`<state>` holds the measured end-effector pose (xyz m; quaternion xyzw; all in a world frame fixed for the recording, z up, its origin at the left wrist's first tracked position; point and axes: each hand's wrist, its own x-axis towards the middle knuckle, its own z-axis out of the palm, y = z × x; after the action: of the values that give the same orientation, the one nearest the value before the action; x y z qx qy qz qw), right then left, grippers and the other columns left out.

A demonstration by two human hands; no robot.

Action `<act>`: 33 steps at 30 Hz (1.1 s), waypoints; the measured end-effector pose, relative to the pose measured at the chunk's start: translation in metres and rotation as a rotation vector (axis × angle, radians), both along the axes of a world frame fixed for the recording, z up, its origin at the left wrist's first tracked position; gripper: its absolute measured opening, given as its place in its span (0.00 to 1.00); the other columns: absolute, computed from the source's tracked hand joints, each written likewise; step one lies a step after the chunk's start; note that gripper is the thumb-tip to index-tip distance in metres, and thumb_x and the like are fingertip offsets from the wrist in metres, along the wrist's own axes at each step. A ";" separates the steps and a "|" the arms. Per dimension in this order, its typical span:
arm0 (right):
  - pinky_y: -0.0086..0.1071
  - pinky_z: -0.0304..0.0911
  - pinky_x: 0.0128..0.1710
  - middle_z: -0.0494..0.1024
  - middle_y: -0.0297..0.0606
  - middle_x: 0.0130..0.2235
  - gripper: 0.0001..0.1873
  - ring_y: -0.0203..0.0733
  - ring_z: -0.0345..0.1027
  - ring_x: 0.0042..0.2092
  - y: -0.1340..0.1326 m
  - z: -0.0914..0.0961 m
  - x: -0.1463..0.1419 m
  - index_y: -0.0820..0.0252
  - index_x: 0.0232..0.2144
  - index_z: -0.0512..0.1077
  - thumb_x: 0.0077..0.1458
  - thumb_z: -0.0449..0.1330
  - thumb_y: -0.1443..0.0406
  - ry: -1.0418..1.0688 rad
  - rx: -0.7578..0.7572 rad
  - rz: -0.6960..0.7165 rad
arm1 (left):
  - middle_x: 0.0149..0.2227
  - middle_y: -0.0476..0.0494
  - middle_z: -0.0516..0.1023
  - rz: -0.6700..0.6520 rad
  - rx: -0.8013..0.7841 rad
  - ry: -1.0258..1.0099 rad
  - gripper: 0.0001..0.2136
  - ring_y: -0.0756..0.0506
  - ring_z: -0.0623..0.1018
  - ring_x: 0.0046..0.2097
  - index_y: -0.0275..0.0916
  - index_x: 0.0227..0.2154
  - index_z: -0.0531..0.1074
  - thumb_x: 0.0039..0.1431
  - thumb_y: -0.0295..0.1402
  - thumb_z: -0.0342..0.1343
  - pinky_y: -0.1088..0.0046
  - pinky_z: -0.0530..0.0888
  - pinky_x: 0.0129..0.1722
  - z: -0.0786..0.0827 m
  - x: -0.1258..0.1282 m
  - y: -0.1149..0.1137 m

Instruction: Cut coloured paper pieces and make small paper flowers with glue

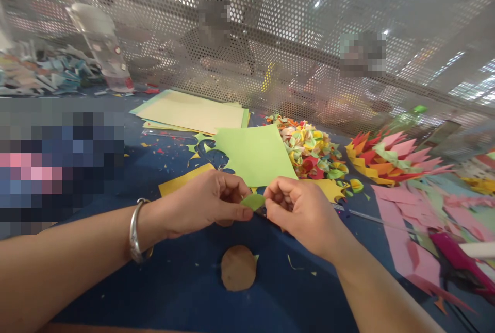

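Note:
Between my two hands is a small green paper piece [253,201], which looks folded or curved. My left hand [216,199], with a silver bangle at the wrist, pinches it between thumb and fingers. The fingertips of my right hand [296,212] are closed at its right end. Just below, a round brown cardboard disc [238,268] lies on the dark blue tabletop, with a small pale green tip showing at its edge. A light green paper sheet [255,152] lies beyond my hands, and yellow paper strips [185,178] stick out on both sides.
A stack of pale paper sheets [193,109] lies further back. Small folded paper pieces [313,150] are heaped to its right, near red and pink pointed paper shapes [390,155]. A magenta glue gun [460,261] rests at right. A perforated metal panel [162,23] stands behind.

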<state>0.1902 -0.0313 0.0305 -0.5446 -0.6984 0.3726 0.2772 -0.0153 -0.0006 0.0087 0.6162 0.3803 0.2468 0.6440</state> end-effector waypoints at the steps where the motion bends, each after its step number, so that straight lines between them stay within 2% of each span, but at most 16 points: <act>1: 0.26 0.52 0.22 0.63 0.25 0.21 0.05 0.31 0.54 0.22 0.000 0.000 0.000 0.58 0.25 0.67 0.50 0.59 0.70 -0.005 -0.003 0.005 | 0.21 0.55 0.70 -0.023 0.063 0.046 0.11 0.53 0.65 0.24 0.36 0.29 0.75 0.50 0.38 0.68 0.78 0.60 0.24 0.000 0.000 0.000; 3: 0.26 0.52 0.22 0.63 0.24 0.21 0.05 0.30 0.54 0.23 0.001 0.000 0.000 0.58 0.25 0.67 0.50 0.59 0.70 -0.019 -0.003 0.019 | 0.21 0.55 0.69 -0.031 0.194 0.114 0.10 0.53 0.64 0.24 0.37 0.28 0.76 0.55 0.39 0.65 0.78 0.59 0.24 0.000 0.001 -0.001; 5: 0.26 0.52 0.22 0.63 0.25 0.21 0.05 0.30 0.53 0.23 0.001 -0.001 0.000 0.58 0.25 0.68 0.51 0.59 0.70 -0.032 0.017 0.029 | 0.20 0.54 0.68 -0.016 0.234 0.131 0.11 0.52 0.65 0.24 0.37 0.28 0.78 0.58 0.41 0.62 0.77 0.60 0.24 -0.001 0.003 -0.001; 8: 0.25 0.57 0.23 0.66 0.26 0.22 0.04 0.31 0.58 0.24 0.001 -0.004 0.000 0.58 0.27 0.69 0.54 0.59 0.69 -0.037 0.111 0.022 | 0.20 0.53 0.70 0.022 0.086 0.031 0.12 0.52 0.66 0.22 0.37 0.30 0.78 0.57 0.42 0.64 0.75 0.63 0.24 -0.004 0.004 0.000; 12: 0.26 0.62 0.25 0.71 0.29 0.26 0.02 0.33 0.65 0.25 -0.001 -0.009 0.002 0.58 0.35 0.71 0.59 0.59 0.68 -0.091 0.386 0.017 | 0.22 0.49 0.74 0.135 -0.154 -0.154 0.14 0.51 0.69 0.21 0.36 0.29 0.74 0.53 0.41 0.68 0.74 0.65 0.23 -0.004 0.003 0.002; 15: 0.28 0.65 0.28 0.75 0.34 0.32 0.06 0.34 0.68 0.28 -0.003 -0.011 0.000 0.58 0.40 0.72 0.60 0.58 0.70 -0.164 0.547 0.093 | 0.21 0.51 0.73 0.188 -0.258 -0.252 0.14 0.51 0.69 0.20 0.37 0.30 0.71 0.53 0.40 0.69 0.74 0.64 0.22 -0.002 0.003 0.001; 20: 0.30 0.63 0.28 0.78 0.38 0.36 0.07 0.34 0.66 0.27 -0.005 -0.010 -0.005 0.60 0.40 0.73 0.63 0.56 0.72 -0.302 0.692 0.214 | 0.21 0.54 0.70 0.265 -0.381 -0.364 0.16 0.53 0.67 0.21 0.40 0.30 0.67 0.53 0.38 0.70 0.78 0.61 0.21 -0.003 0.008 -0.004; 26: 0.30 0.62 0.27 0.78 0.39 0.36 0.07 0.34 0.66 0.26 -0.003 -0.010 -0.005 0.61 0.41 0.74 0.64 0.57 0.72 -0.364 0.742 0.249 | 0.25 0.51 0.73 0.325 -0.463 -0.384 0.13 0.52 0.73 0.24 0.39 0.29 0.67 0.55 0.32 0.68 0.78 0.65 0.24 -0.001 0.009 -0.003; 33: 0.31 0.64 0.31 0.77 0.40 0.35 0.08 0.37 0.70 0.32 -0.001 -0.011 -0.004 0.62 0.40 0.75 0.66 0.55 0.71 -0.321 0.759 0.243 | 0.27 0.50 0.77 0.318 -0.512 -0.349 0.11 0.52 0.77 0.27 0.39 0.32 0.69 0.54 0.30 0.68 0.80 0.65 0.24 0.000 0.010 -0.005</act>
<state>0.1861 -0.0326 0.0192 -0.3689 -0.8793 0.0294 0.2998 -0.0052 -0.0053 0.0091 0.3165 0.4052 0.3423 0.7865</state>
